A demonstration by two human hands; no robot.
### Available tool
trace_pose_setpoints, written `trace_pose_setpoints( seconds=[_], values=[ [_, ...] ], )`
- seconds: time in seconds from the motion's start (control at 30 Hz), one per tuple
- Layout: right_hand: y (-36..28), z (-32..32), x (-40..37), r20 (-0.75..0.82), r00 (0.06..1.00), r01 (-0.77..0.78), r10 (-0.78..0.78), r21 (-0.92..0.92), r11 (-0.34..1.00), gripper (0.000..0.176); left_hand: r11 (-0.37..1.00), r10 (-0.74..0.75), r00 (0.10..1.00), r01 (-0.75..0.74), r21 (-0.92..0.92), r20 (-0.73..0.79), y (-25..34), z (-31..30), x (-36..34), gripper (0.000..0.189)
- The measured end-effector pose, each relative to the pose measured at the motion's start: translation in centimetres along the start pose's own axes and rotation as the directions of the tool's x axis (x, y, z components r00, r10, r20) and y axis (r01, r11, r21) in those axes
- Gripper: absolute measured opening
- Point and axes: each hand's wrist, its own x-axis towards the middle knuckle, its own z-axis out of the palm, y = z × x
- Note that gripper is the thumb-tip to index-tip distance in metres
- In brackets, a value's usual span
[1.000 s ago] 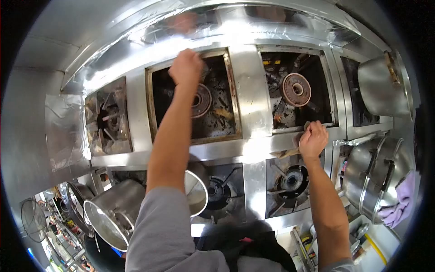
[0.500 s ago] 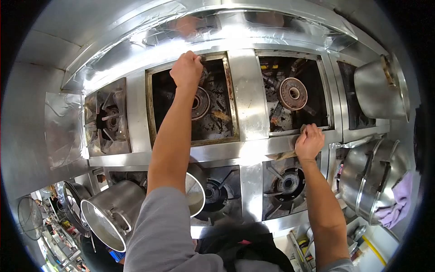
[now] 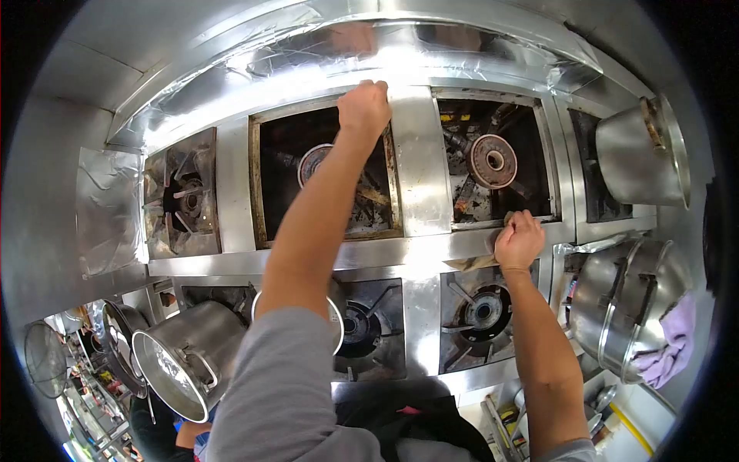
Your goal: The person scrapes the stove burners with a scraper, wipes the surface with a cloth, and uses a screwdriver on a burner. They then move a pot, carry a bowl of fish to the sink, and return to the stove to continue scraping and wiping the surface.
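My left hand [image 3: 365, 108] is closed at the back rim of the left open burner well [image 3: 258, 177], near its right corner. Whatever its fingers may hold is hidden. My right hand [image 3: 519, 240] is closed at the front rim of the right burner well [image 3: 493, 224]. A tan cloth-like piece [image 3: 471, 264] sticks out to the left from under that hand, and a bit of it shows by the fingers. Inside the wells are round ring burners, the right one [image 3: 493, 162] in full view and the left one [image 3: 314, 160] partly behind my forearm. Dark debris lies around them.
A tall steel pot [image 3: 192, 362] stands front left, with another pot [image 3: 336, 312] partly behind my arm. Front burners with grates [image 3: 483, 312] lie nearer me. At right are a large pot [image 3: 639, 154], stacked steel bowls [image 3: 616, 308] and a purple cloth [image 3: 668, 346].
My left hand has moved right along the back rim of the left well, still closed. My right hand stays at the front rim. The view has shifted slightly.
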Motion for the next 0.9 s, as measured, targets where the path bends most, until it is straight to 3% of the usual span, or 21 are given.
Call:
trace_pose_setpoints(
  seconds=[0.07,0.1,0.17,0.2,0.23,0.3,0.37,0.43,0.5,0.63,0.73,0.8,0.83,0.87,0.9],
  values=[
    [0.2,0.3,0.2,0.001,1.0,-0.027,0.027,0.011,1.0,0.008,0.995,0.083,0.987,-0.091,0.048,0.136,-0.2,-1.8,0.3,0.014],
    [0.3,0.3,0.2,-0.01,1.0,-0.024,0.025,0.014,1.0,0.008,0.994,0.085,0.988,-0.092,0.053,0.126,-0.8,-2.5,0.0,0.014],
    [0.4,0.2,0.1,0.039,0.998,-0.038,0.039,-0.008,0.999,0.008,0.991,0.004,1.0,-0.005,-0.134,-0.006,-2.0,-2.9,-0.9,0.017],
    [0.3,0.2,0.2,0.031,0.999,-0.038,0.038,-0.004,0.999,0.008,0.98,-0.106,0.994,0.099,-0.175,-0.03,-1.5,-3.3,-1.2,0.017],
    [0.2,0.2,0.2,0.02,0.999,-0.035,0.035,-0.003,0.999,0.008,0.98,-0.109,0.993,0.101,-0.171,-0.037,-0.7,-3.5,-1.1,0.017],
    [0.1,0.2,0.2,0.012,1.0,-0.014,0.014,0.015,1.0,0.007,0.884,-0.416,0.908,0.415,-0.214,0.042,1.5,-3.3,-0.8,0.017],
    [0.3,0.5,0.1,-0.105,0.993,0.06,-0.058,0.013,0.998,0.008,0.834,-0.513,0.855,0.517,-0.191,0.073,2.5,-2.2,0.0,0.022],
    [0.9,0.4,0.2,0.004,0.998,0.061,-0.062,0.052,0.997,0.009,0.792,-0.556,0.815,0.579,-0.194,0.163,2.7,-2.3,0.3,0.032],
    [1.0,0.8,-0.1,0.022,1.0,-0.014,0.01,0.159,0.987,0.011,0.823,-0.509,0.847,0.532,-0.199,0.157,1.7,-0.5,0.5,0.024],
    [2.3,1.8,-0.5,0.059,0.995,0.078,-0.075,-0.049,0.996,0.014,0.969,-0.089,0.971,0.136,-0.206,0.222,-0.9,-3.0,-0.8,0.026],
    [2.2,2.0,-0.6,0.006,0.993,0.118,-0.118,-0.085,0.989,0.015,0.963,-0.212,0.965,0.233,-0.136,0.155,0.4,-2.4,-0.1,0.023],
    [2.1,2.4,-0.2,0.034,0.996,0.079,-0.077,-0.066,0.995,0.016,0.804,-0.516,0.853,0.513,-0.301,0.077,1.4,-0.8,1.4,0.022],
    [2.5,2.3,-0.7,0.086,0.996,0.029,-0.023,-0.064,0.998,0.016,0.815,-0.489,0.87,0.482,-0.322,0.063,0.8,-0.2,1.0,0.023],
    [3.6,2.7,-0.9,0.112,0.99,0.087,-0.085,-0.011,0.996,0.018,0.824,-0.454,0.89,0.442,-0.356,0.055,0.3,0.7,0.5,0.024],
    [3.6,3.0,-1.3,0.075,0.997,-0.01,0.003,0.1,0.995,0.018,0.829,-0.405,0.901,0.433,-0.354,0.153,-0.6,0.8,-0.2,0.026]
  ],
)
